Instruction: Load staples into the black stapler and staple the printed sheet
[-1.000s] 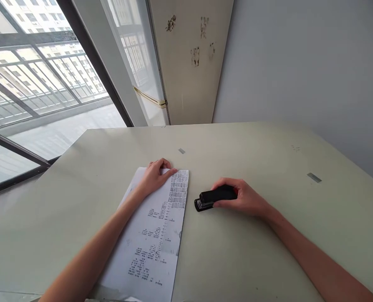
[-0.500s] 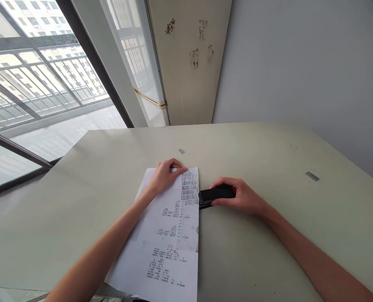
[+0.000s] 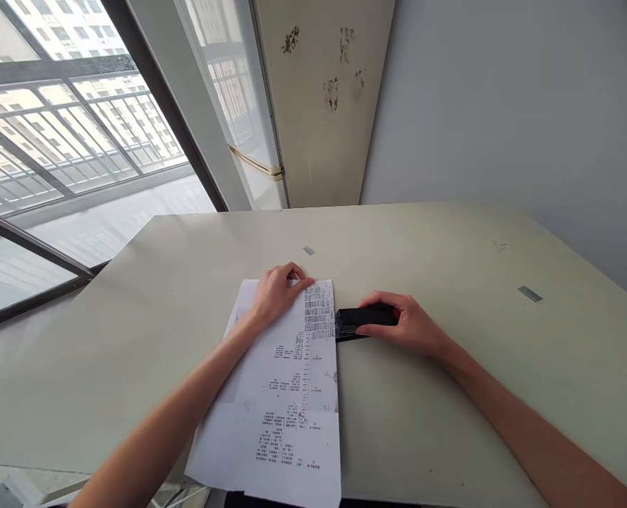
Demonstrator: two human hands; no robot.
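Observation:
A stack of printed paper sheets (image 3: 292,395) lies on the pale table, its lower end reaching the near edge. My left hand (image 3: 281,291) grips the sheets' far edge, thumb on top and fingers curled behind it. To the right, my right hand (image 3: 405,321) is wrapped around a black stapler (image 3: 363,319), thumb on the near side and fingers on the far side. The stapler's front end meets the right edge of the paper, beside a block of dense print. Whether any paper is between its jaws I cannot tell.
The pale table (image 3: 477,395) carries grey tape pieces (image 3: 530,293) at the right and near the far edge. A grey wall (image 3: 503,106) rises behind. At the left is a glass window (image 3: 80,120) with a dark frame; a stained beige panel (image 3: 329,141) stands beyond the table.
The stapler has levelled slightly in my right hand, staying at the paper's right edge. My left hand keeps its hold. The whole view has shifted a little.

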